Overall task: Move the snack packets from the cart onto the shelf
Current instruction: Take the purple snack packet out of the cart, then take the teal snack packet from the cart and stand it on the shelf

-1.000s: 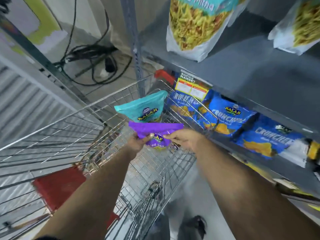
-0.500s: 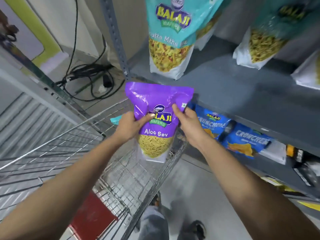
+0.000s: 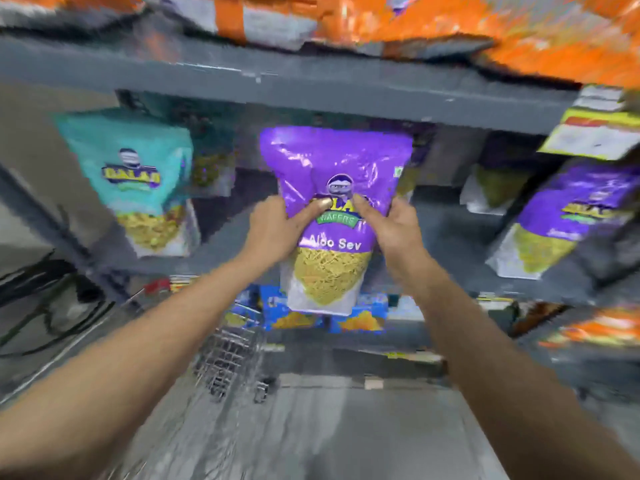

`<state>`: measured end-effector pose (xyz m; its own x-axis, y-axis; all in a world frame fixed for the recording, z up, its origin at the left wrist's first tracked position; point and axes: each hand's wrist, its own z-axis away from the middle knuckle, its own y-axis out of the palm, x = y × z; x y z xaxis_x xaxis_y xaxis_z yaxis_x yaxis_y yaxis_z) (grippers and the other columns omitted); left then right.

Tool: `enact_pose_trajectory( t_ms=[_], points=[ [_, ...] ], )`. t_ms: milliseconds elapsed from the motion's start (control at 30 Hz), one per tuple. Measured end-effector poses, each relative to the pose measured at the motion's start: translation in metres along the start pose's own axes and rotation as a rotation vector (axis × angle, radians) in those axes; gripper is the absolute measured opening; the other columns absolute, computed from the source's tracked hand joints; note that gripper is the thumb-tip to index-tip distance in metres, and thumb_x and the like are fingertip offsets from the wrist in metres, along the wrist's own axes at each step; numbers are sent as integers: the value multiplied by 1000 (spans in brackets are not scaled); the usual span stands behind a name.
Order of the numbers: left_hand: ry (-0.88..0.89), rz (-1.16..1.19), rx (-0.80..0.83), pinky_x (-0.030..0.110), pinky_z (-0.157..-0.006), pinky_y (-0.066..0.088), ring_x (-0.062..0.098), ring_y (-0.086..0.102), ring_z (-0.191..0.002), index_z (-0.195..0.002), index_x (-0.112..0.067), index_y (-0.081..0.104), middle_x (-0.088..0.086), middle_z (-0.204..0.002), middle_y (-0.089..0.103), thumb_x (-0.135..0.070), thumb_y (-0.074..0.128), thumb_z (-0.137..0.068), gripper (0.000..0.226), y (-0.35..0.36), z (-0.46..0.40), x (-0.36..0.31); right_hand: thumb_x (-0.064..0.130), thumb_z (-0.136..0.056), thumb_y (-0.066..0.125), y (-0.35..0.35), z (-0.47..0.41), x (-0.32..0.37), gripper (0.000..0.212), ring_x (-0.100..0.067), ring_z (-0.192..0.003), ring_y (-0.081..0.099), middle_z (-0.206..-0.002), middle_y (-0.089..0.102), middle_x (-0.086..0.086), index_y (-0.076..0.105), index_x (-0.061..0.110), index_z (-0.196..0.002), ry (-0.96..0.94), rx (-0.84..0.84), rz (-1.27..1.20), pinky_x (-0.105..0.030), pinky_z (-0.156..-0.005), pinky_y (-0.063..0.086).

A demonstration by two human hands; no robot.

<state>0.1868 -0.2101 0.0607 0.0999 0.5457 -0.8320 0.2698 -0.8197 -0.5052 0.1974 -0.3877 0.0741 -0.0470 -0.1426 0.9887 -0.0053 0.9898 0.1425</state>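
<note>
Open shelf point(image 3: 242, 233) room between teal packet point(image 3: 138, 181) and purple packets point(image 3: 568, 216).

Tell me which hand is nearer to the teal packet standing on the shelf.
Left. The left hand grips the purple packet on the side facing the teal packet; the right hand grips the far side, farther away.

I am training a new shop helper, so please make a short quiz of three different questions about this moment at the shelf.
1. True or false: the purple Aloo Sev packet is held by both the left hand and the right hand.
2. Which packet stands on the shelf left of the held one? A) teal Balaji packet B) orange packet C) blue packet
3. Fill in: the held packet is ____, not upside down.

Key: 1 true; 2 A; 3 upright
</note>
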Motion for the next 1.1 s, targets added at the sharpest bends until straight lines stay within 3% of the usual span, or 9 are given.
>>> enact_pose_trajectory(
  t_ms=[167, 333, 433, 633, 767, 833, 933, 1033, 1100],
  points=[
    [47, 166, 84, 44, -85, 57, 20, 73, -97, -106, -18, 74, 6, -101, 79, -63, 62, -73, 57, 93, -36, -46, 2, -85, 67, -85, -42, 18, 16, -2, -65, 69, -74, 76, 11, 65, 16, -93, -34, -110, 71, -20, -62, 56],
    [-36, 169, 80, 39, -77, 58, 28, 73, -86, -92, -18, 76, 8, -87, 79, -77, 57, -63, 69, 165, -71, -63, 6, -85, 68, -144, -87, 24, 24, -5, -66, 70, -91, 71, -5, 64, 5, -109, -8, -149, 152, -22, -65, 57],
    [-57, 142, 44, 32, -68, 47, 35, 69, -83, -85, -13, 74, 12, -84, 77, -69, 65, -73, 58, 198, -84, -72, 11, -84, 71, -168, -114, 18, 31, -17, -75, 71, -96, 72, -13, 65, -2, -112, 37, -194, 196, -32, -73, 58],
    [-134, 218, 128, 28, -89, 48, 28, 65, -109, -121, -13, 60, 9, -116, 72, -47, 72, -82, 53, 231, -92, -55, 11, -82, 73, -190, -131, -21, 32, -18, -80, 66, -105, 69, -16, 60, 7, -111, 56, -279, 310, -32, -77, 54],
    [-120, 256, 186, 28, -103, 41, 20, 54, -125, -136, -11, 42, 9, -137, 58, -44, 75, -81, 73, 208, -86, -34, 41, -63, 81, -182, -117, -42, 66, -20, -93, 63, -103, 64, -7, 53, 13, -116, -98, -592, 499, -31, -91, 50],
    [-89, 291, 102, 26, -105, 40, 15, 53, -125, -138, -9, 40, 9, -136, 57, -37, 74, -83, 70, 182, -70, -15, 36, -67, 79, -162, -91, -48, 50, -10, -81, 56, -88, 57, 0, 57, 13, -106, -218, -688, 520, -27, -86, 46],
    [-120, 292, -59, 17, -87, 46, 8, 62, -95, -126, -12, 53, 3, -104, 67, -29, 68, -90, 42, 132, -26, 31, 13, -74, 74, -107, -44, -71, 17, 3, -64, 53, -69, 57, -2, 59, 17, -82, -246, -572, 390, -14, -71, 43],
    [-177, 235, -138, 18, -68, 48, 6, 56, -71, -102, -10, 64, 9, -82, 68, -22, 64, -93, 15, 74, 38, 93, 16, -76, 76, -33, -5, -113, 24, -15, -66, 59, -71, 66, -6, 58, 29, -65, -107, -279, 466, -24, -68, 45],
    [-285, 152, -182, 22, -62, 48, 0, 55, -62, -93, -8, 65, 15, -76, 67, -20, 61, -95, 13, 32, 84, 144, 12, -76, 76, 21, 16, -146, 23, -11, -60, 58, -67, 65, -1, 63, 28, -67, -26, -33, 496, -28, -64, 46]
  ],
)
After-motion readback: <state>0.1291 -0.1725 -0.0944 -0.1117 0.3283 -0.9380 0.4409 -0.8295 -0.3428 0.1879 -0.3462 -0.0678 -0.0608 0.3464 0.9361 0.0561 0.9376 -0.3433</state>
